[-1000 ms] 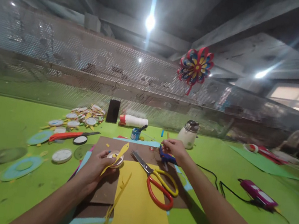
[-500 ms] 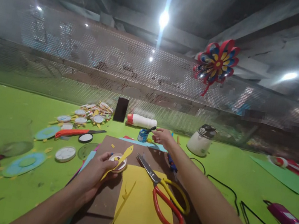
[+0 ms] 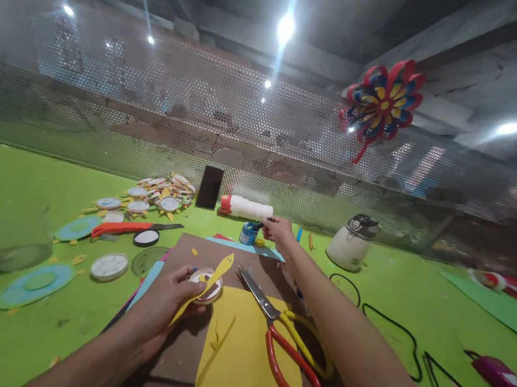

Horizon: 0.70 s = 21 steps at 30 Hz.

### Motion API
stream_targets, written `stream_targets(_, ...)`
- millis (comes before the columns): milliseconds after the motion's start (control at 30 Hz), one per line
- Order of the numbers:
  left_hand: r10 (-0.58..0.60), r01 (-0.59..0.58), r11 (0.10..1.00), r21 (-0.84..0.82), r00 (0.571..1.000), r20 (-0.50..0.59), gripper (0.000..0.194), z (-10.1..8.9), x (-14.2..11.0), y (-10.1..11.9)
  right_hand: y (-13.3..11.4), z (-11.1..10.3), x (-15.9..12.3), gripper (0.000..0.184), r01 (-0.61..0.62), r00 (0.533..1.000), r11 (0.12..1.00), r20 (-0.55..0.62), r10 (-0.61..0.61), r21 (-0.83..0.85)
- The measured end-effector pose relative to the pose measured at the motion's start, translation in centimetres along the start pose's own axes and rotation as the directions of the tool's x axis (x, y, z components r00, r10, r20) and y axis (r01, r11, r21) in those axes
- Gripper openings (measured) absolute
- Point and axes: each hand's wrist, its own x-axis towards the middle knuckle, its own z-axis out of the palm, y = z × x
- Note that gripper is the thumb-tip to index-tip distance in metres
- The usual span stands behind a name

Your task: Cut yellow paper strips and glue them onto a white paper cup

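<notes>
Between the thumb and fingers of my left hand [image 3: 174,295] are a small round paper disc [image 3: 213,291] with brown and white parts and a yellow paper strip [image 3: 225,266]. The strip lies across the disc, its rounded tip pointing up and away. At the far side of the brown board, my right hand [image 3: 279,231] pinches a black stick handle [image 3: 260,225] that slants out of a small blue jar [image 3: 248,234]. What end the stick has inside the jar is hidden. Large scissors [image 3: 275,315], with one red and one yellow handle, lie partly open on yellow paper [image 3: 240,362].
Several finished-looking discs [image 3: 169,203] are heaped at the back left. Nearer lie an orange cutter [image 3: 121,229], a white round piece [image 3: 110,267] and a blue paper ring [image 3: 35,285]. A white pot [image 3: 353,242] stands back right, beside a black cable [image 3: 395,327].
My right hand has left the blue glue gun, moved left to the blue jar and closed on the black stick. My left hand keeps its hold on the disc and strip.
</notes>
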Motion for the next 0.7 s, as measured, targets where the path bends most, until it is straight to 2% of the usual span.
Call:
stream_targets(367, 0.013, -0.013, 1.0, -0.017, 1.0, 0.013, 0.02, -0.1, 0.1, -0.1, -0.2, -0.2, 1.2, 0.03, 0.147, 0.988, 0.981, -0.034, -0.152, -0.126)
stream_targets(700, 0.001, -0.001, 1.0, -0.021, 1.0, 0.012, 0.022, -0.1, 0.0, -0.1, 0.3, 0.0, 0.7, 0.03, 0.137, 0.99, 0.982, 0.034, -0.134, -0.132)
